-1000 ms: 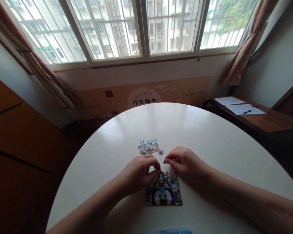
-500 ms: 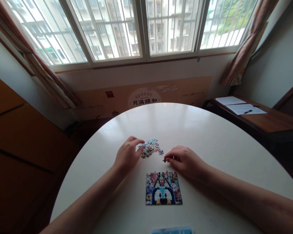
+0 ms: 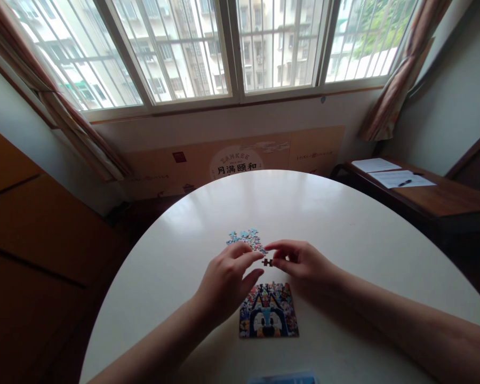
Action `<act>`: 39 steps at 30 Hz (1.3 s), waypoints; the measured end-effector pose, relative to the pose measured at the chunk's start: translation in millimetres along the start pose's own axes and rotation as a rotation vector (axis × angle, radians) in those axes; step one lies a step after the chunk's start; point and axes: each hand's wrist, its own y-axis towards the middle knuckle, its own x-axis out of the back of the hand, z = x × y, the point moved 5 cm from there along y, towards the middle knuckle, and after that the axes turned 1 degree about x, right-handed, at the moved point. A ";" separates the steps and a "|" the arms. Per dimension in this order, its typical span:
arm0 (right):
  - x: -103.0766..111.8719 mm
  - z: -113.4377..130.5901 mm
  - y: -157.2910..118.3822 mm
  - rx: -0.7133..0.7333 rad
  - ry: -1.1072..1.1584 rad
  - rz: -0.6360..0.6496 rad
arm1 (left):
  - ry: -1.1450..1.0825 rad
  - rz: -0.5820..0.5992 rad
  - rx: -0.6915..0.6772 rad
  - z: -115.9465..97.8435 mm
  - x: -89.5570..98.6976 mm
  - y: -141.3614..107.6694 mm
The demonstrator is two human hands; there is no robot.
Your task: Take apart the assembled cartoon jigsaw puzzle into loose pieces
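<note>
- Beyond the fingers, a barred window (image 3: 176,58) lights the room, and a round white table (image 3: 356,234) spreads beneath both hands
- Left hand (image 3: 229,277): thumb and fingers parted, a gap between their tips, nothing visibly gripped
- Right hand (image 3: 306,261): index finger stretched forward, thumb tip at a small dark jigsaw piece (image 3: 268,262); I cannot tell whether it is pinched
- That piece sits between the two hands' fingertips, nearer the right thumb
- Loose puzzle pieces (image 3: 243,235) lie heaped just beyond the left fingers, partly hidden by them
- Joined puzzle section (image 3: 269,317), with a blue cartoon dog's face, lies on the wearer's side of the fingertips
- Well right of the right fingers, printed sheets (image 3: 384,178) rest on a wooden desk (image 3: 460,194)
</note>
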 end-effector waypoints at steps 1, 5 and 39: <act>-0.8 -1.4 -0.1 -0.014 0.018 0.012 | -0.005 0.000 -0.012 -0.6 -0.5 0.1; -2.8 -5.2 -0.6 -0.033 0.094 0.047 | -0.012 0.004 -0.044 -0.3 0.0 0.4; 0.7 15.0 -6.7 0.245 -0.166 0.034 | 0.133 0.057 0.384 61.0 15.0 3.2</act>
